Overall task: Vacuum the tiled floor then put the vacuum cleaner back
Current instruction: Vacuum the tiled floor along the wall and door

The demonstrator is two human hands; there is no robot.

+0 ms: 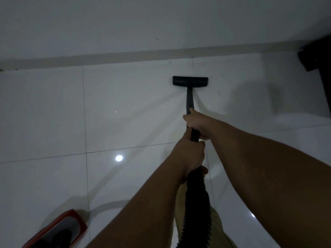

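The vacuum's black floor nozzle (pixel 190 81) lies flat on the glossy white tiled floor (pixel 125 108), a short way from the skirting of the far wall. Its dark wand (pixel 189 99) runs back toward me. My right hand (pixel 197 123) grips the wand higher up, thumb along the tube. Just behind it, my left hand (pixel 190 157) grips the black handle where the ribbed hose (pixel 197 208) begins. The hose drops down past my trouser leg and out of the bottom edge. The vacuum's red and black body (pixel 59 230) sits on the floor at the lower left, partly cut off.
A white wall (pixel 143 24) with a beige skirting (pixel 143 54) bounds the far side. A dark piece of furniture (pixel 320 74) stands at the right edge. Ceiling lights reflect on the tiles.
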